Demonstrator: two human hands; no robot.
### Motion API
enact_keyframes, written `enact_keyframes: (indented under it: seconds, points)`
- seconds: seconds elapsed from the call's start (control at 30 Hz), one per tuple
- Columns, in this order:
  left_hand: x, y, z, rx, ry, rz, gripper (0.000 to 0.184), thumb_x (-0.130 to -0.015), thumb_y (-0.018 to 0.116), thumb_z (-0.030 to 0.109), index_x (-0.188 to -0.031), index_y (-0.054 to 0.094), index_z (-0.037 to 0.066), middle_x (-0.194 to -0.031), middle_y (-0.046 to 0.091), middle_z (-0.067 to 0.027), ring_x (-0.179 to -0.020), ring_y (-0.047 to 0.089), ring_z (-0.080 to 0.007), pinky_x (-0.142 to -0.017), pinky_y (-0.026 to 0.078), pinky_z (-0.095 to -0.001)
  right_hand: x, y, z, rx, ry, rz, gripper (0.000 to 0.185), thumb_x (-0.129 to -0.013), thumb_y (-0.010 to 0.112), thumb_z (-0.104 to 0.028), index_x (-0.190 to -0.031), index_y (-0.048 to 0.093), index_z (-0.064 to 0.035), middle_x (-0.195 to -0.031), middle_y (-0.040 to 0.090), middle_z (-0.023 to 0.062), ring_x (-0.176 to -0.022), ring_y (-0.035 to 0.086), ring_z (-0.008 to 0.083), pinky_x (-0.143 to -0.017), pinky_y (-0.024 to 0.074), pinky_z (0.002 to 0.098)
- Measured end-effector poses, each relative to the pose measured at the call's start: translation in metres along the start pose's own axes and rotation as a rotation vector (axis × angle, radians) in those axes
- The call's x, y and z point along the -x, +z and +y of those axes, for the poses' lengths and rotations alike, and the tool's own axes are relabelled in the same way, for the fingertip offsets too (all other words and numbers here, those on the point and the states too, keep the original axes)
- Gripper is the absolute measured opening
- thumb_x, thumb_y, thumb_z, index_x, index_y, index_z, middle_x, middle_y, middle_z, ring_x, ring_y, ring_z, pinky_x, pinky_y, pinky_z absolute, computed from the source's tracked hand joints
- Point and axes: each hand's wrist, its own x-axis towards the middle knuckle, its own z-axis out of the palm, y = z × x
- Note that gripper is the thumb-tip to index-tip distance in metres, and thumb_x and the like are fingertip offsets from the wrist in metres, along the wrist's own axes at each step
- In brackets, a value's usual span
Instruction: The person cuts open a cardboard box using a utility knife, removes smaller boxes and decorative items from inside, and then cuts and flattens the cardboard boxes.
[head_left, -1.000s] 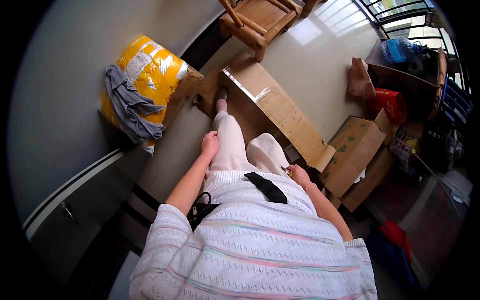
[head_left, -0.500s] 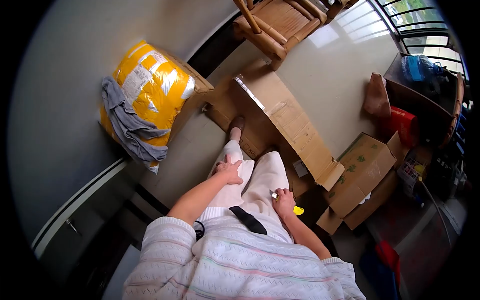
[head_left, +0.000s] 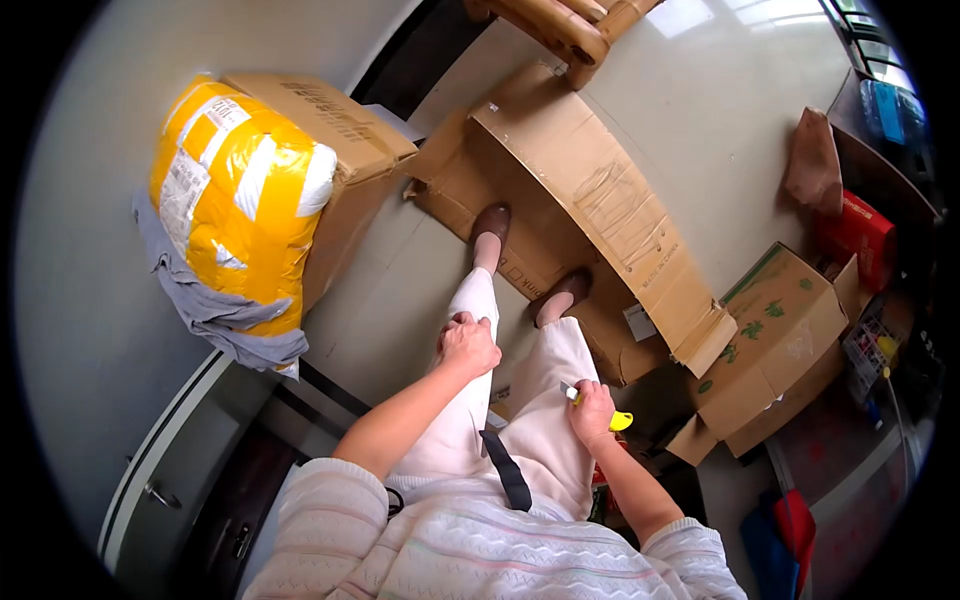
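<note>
My left hand [head_left: 470,345] is closed on the cream trouser leg [head_left: 470,300] near my left knee, its fingers curled around the cloth. My right hand [head_left: 594,412] lies on my right thigh and holds a yellow utility knife [head_left: 621,420]. The metal blade end points out on the left side of the fist, and the handle's other end sticks out to the right. Beneath my feet lies a large opened cardboard box [head_left: 600,215], with my brown shoes [head_left: 491,222] on its inner face. A black strap [head_left: 508,472] hangs at my waist.
To the left, a yellow taped parcel [head_left: 275,190] with a grey cloth [head_left: 215,310] sits against a cardboard box [head_left: 335,125]. A second carton [head_left: 770,335] stands at right, near a red box [head_left: 855,240]. A bamboo chair [head_left: 570,35] stands ahead.
The view has tilted and shifted. My left hand has moved down the leg to the knee and curled around the cloth. Both shoes now show. The knife stays in my right hand.
</note>
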Motion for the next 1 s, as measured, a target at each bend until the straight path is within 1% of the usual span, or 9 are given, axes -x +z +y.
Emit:
enact_keyframes:
  seconds: [0.07,0.17,0.27,0.37,0.47,0.73,0.8,0.9,1.0]
  points:
    - [0.001,0.0,0.004,-0.006,0.005,0.005,0.046,-0.075,0.052,0.028,-0.115,0.051,0.004,-0.122,0.037,-0.0306,-0.097,0.049,-0.0497,-0.063,0.049,-0.0546,-0.02,0.004,0.007,-0.007,-0.004,-0.099,0.017,-0.067,0.062,-0.014,-0.082,0.057,-0.0084,-0.079,0.058,0.0111,-0.078,0.055,0.0301,-0.068,0.0447,0.0401]
    - [0.007,-0.01,0.013,-0.036,-0.037,0.019,0.046,-0.073,0.059,0.03,-0.111,0.053,0.004,-0.115,0.044,-0.0274,-0.1,0.051,-0.0417,-0.081,0.046,-0.0454,-0.068,0.001,0.006,-0.079,0.058,-0.268,0.021,-0.071,0.059,-0.015,-0.09,0.057,-0.0061,-0.084,0.059,0.0155,-0.078,0.058,0.0338,-0.07,0.046,0.0416]
    - [0.004,-0.008,0.013,-0.032,-0.013,0.019,0.043,-0.072,0.059,0.029,-0.108,0.054,0.005,-0.111,0.045,-0.0249,-0.099,0.05,-0.0404,-0.08,0.046,-0.0467,-0.121,-0.003,-0.021,-0.346,-0.078,-0.043,0.028,-0.075,0.06,-0.014,-0.102,0.056,-0.005,-0.082,0.061,0.0146,-0.067,0.06,0.0295,-0.06,0.0476,0.0381]
    - [0.001,-0.012,0.015,-0.035,0.02,0.036,0.042,-0.072,0.058,0.028,-0.107,0.055,0.006,-0.108,0.046,-0.0228,-0.097,0.051,-0.0392,-0.079,0.046,-0.0465,-0.161,-0.009,-0.052,-1.281,0.298,-0.401,0.032,-0.077,0.063,-0.014,-0.106,0.053,-0.0051,-0.08,0.062,0.0091,-0.063,0.06,0.018,-0.051,0.0456,0.0294]
    - [-0.003,-0.022,0.019,-0.048,0.039,0.038,0.042,-0.072,0.058,0.027,-0.109,0.055,0.008,-0.107,0.047,-0.0218,-0.096,0.051,-0.0386,-0.078,0.046,-0.0463,-0.183,0.023,-0.051,-1.632,0.424,-0.481,0.033,-0.079,0.063,-0.012,-0.109,0.05,-0.0059,-0.078,0.061,0.0043,-0.061,0.057,0.0098,-0.047,0.0425,0.0226]
    - [-0.046,-0.027,0.014,-0.137,0.154,0.057,0.043,-0.072,0.058,0.03,-0.112,0.056,0.015,-0.097,0.055,-0.0184,-0.088,0.056,-0.0347,-0.077,0.047,-0.0472,-0.216,0.088,-0.031,-2.093,0.604,-0.403,0.026,-0.083,0.057,-0.011,-0.108,0.052,-0.0052,-0.077,0.06,0.007,-0.057,0.056,0.0122,-0.045,0.044,0.0252]
    - [-0.097,-0.024,0.001,-0.077,0.255,0.078,0.044,-0.072,0.062,0.03,-0.112,0.056,0.012,-0.091,0.06,-0.0126,-0.081,0.06,-0.0254,-0.072,0.049,-0.0413,-0.221,0.07,-0.04,-2.177,0.575,-0.417,0.027,-0.083,0.058,-0.011,-0.108,0.051,-0.0046,-0.076,0.06,0.0072,-0.058,0.055,0.0129,-0.046,0.0438,0.026]
    - [-0.212,-0.041,-0.014,0.89,0.045,-0.258,0.049,-0.074,0.067,0.027,-0.116,0.051,0.007,-0.086,0.061,-0.0022,-0.068,0.059,-0.0108,-0.057,0.049,-0.0267,-0.221,0.048,-0.038,-2.266,0.512,-0.423,0.028,-0.083,0.057,-0.011,-0.109,0.05,-0.0029,-0.077,0.059,0.008,-0.06,0.054,0.0143,-0.048,0.0435,0.0272]
    - [-0.292,-0.089,0.007,1.201,-0.049,0.057,0.056,-0.074,0.067,0.034,-0.118,0.044,0.008,-0.1,0.055,-0.0083,-0.091,0.054,-0.0199,-0.067,0.048,-0.0363,-0.221,0.049,-0.031,-2.314,0.512,-0.376,0.029,-0.084,0.057,-0.011,-0.111,0.049,-0.002,-0.079,0.059,0.0087,-0.061,0.055,0.0147,-0.049,0.0446,0.0277]
